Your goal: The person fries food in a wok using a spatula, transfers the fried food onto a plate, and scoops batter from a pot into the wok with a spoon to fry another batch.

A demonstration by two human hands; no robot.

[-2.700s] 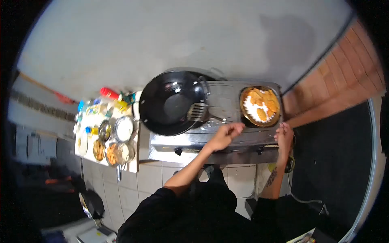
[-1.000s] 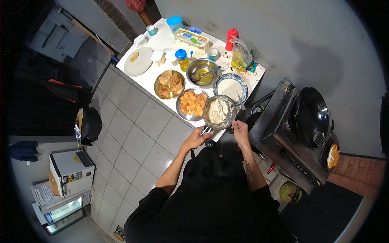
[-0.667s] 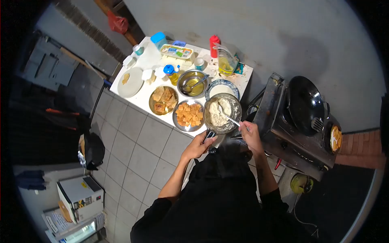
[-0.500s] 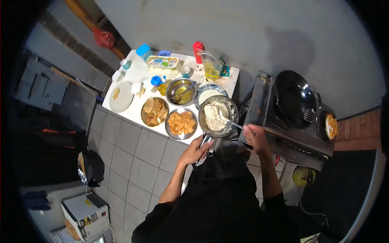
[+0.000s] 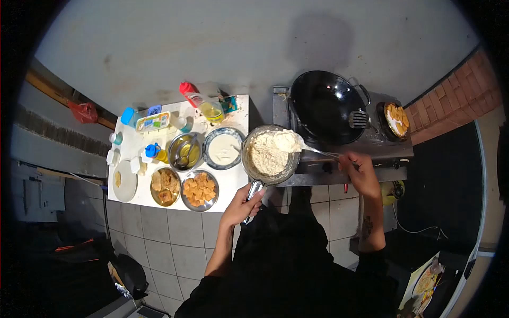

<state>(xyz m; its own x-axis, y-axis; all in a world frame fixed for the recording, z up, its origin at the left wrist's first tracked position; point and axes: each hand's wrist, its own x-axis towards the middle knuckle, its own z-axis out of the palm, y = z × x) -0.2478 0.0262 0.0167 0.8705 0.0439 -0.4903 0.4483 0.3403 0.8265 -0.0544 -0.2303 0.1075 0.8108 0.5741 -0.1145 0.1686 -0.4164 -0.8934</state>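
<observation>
My left hand (image 5: pixel 241 206) is closed round the handle of a saucepan (image 5: pixel 293 168), which I hold up between the table and the stove. Thick, pale, lumpy batter (image 5: pixel 265 159) fills much of the pan. In my right hand (image 5: pixel 359 172) is the handle of a metal spoon (image 5: pixel 318 152), held out to the right. A heap of batter (image 5: pixel 287 140) sits on the spoon's bowl, over the pan's right rim. Beyond it, a black wok (image 5: pixel 323 106) rests on the stove, a slotted spatula (image 5: pixel 358 119) at its right side.
The white table (image 5: pixel 144 197) holds a bowl of cubed orange pieces (image 5: pixel 199 189), a bowl of browned pieces (image 5: pixel 165 186), a plate of white liquid (image 5: pixel 223 148) and a bowl of yellow liquid (image 5: pixel 184 152). A dish of topped food (image 5: pixel 396 121) stands on the stove (image 5: pixel 366 159), right of the wok.
My view and body have turned right, toward the stove. The saucepan has come away from the table, and the spoon has risen out of the batter with a heap on it.
</observation>
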